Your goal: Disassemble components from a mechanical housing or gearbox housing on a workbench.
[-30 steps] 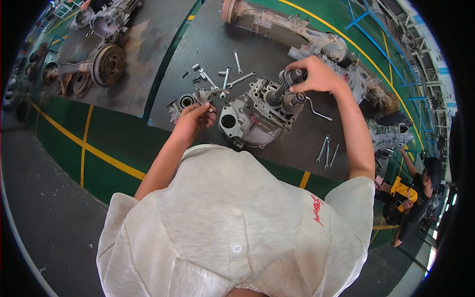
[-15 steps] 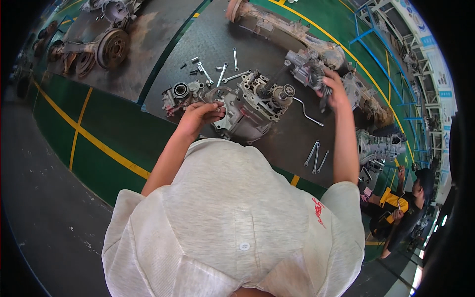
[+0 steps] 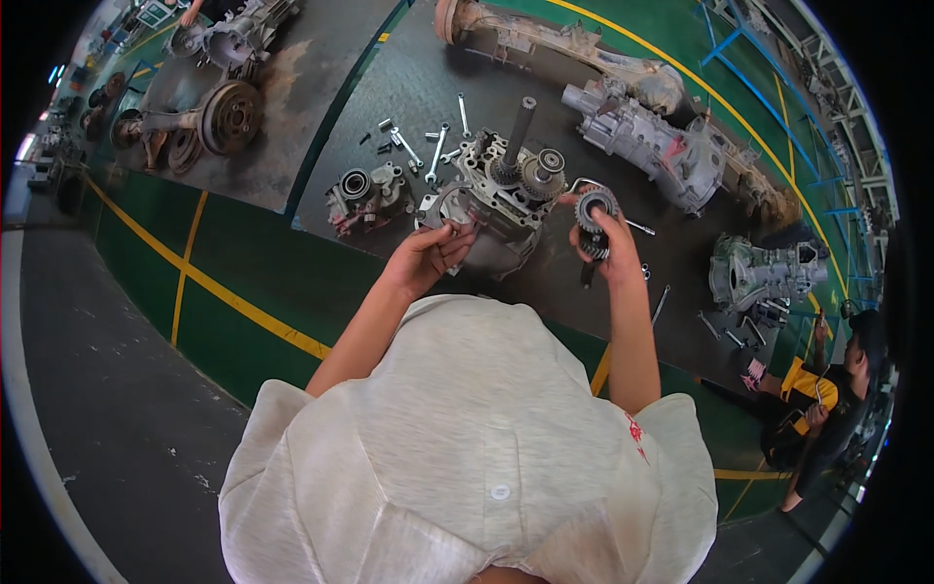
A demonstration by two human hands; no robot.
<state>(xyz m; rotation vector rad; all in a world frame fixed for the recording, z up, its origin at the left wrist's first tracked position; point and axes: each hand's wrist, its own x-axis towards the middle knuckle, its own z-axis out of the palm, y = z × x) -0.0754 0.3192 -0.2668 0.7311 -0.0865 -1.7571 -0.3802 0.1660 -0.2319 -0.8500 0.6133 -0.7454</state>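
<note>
My right hand [image 3: 620,255] is closed around a geared shaft [image 3: 595,206], held above the dark tabletop right of an opened gearbox housing [image 3: 494,251]. Its toothed gears show between my fingers and thumb. From the housing's top rise a long splined shaft [image 3: 520,136] and a shorter gear stack with a bearing [image 3: 548,170]. My left hand [image 3: 425,261] is at the near left side of the housing, fingers curled together; whether they grip its edge or a small part is hidden. A bent-handled wrench [image 3: 639,227] lies partly behind my right hand.
Left of the housing sits a small casting with a bearing [image 3: 357,183]. Wrenches [image 3: 437,154] and small bolts lie behind it. A closed gearbox [image 3: 647,146], rusty axle [image 3: 574,60] and another gearbox casing [image 3: 764,271] occupy the right side. A person [image 3: 822,394] is at far right.
My right hand has brought the geared shaft from the far right, near the closed gearbox, leftward and nearer, beside the opened housing. The view has shifted slightly; my left hand stays at the housing.
</note>
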